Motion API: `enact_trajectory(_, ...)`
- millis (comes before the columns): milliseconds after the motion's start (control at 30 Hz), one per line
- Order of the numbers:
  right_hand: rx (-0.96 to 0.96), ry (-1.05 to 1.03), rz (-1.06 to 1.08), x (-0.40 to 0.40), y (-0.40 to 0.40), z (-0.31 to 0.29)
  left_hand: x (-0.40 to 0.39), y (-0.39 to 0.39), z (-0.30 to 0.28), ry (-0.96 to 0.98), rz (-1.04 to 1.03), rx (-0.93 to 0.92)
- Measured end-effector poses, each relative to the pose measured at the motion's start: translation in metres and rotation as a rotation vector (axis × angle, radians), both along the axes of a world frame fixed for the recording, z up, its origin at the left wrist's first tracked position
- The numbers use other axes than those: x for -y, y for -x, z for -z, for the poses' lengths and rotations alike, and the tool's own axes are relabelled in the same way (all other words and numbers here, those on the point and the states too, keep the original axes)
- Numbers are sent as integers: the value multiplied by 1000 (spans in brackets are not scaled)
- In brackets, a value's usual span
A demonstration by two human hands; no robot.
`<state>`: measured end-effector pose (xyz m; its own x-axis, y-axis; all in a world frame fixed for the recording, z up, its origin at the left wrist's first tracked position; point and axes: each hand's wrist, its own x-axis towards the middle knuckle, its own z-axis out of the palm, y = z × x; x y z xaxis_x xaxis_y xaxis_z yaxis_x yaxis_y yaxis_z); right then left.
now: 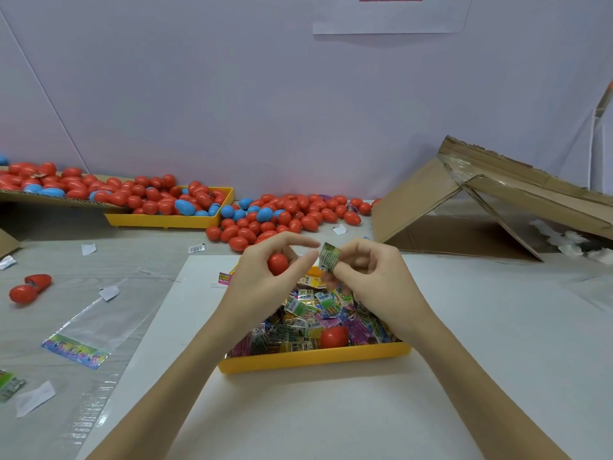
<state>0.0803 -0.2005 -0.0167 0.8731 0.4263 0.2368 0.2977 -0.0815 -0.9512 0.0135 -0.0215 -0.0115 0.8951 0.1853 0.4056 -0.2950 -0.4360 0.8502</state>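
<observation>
My left hand (262, 280) holds a red plastic egg piece (278, 263) in its curled fingers, above the far end of a yellow tray (315, 358). My right hand (371, 277) pinches a small green printed packet (329, 257) right beside the left fingertips. The tray is full of several small colourful packets (298, 323), and another red egg piece (334, 336) lies among them near the front rim.
A pile of red and blue plastic eggs (282, 214) spreads along the back, some in a second yellow tray (166, 220) and on cardboard (49, 197). An open cardboard box (481, 200) lies at right. Clear plastic bags (86, 327), paper scraps and an opened red egg (30, 287) lie at left.
</observation>
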Motion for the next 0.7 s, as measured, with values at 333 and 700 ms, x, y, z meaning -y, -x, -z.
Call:
enact_trajectory(333, -47, -4, -67, 1, 2, -3, 2, -3, 6, 212, -12, -59)
enact_trajectory(700, -328, -233, -219, -2, 6, -4, 8, -2, 8, 293, -28, -34)
